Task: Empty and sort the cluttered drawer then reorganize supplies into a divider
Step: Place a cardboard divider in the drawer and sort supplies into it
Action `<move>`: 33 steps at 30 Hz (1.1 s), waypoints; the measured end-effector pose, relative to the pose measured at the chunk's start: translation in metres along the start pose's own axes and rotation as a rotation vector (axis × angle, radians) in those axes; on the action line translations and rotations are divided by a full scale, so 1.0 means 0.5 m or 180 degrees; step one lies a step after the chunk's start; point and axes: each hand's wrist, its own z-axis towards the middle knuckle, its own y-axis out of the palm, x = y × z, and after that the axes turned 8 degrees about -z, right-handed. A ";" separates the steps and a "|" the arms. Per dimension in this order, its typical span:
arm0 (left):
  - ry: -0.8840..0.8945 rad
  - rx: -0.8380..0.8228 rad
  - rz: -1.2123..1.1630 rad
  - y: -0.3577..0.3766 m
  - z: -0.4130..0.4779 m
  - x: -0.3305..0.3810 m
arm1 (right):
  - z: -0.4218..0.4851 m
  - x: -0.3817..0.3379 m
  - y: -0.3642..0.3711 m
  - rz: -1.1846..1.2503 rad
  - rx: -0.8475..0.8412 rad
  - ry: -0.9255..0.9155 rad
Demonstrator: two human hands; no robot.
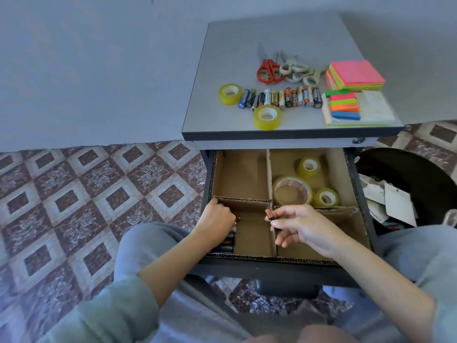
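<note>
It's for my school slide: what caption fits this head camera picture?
Right hand pinches an orange-and-black cylindrical battery above the brown cardboard divider; left hand rests inside its near-left compartment.

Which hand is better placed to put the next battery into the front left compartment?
Right. The right hand pinches a battery just above the wall of that compartment, while the left hand is down inside it on the batteries lying there, its fingers hidden.
</note>
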 end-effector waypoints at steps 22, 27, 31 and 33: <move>-0.0031 0.0123 0.0000 0.048 -0.006 0.001 | 0.015 -0.002 0.007 -0.0313 0.0180 -0.0098; 0.0058 0.0123 0.0145 0.051 -0.011 0.000 | 0.017 -0.007 0.009 -0.0583 0.0277 -0.0018; 0.0501 0.1016 -0.0438 0.058 -0.032 -0.023 | 0.017 -0.013 0.023 -0.1288 0.0340 -0.0115; 0.0584 0.1845 -0.1233 0.079 -0.048 -0.039 | 0.023 -0.017 0.036 -0.1786 0.0504 -0.0277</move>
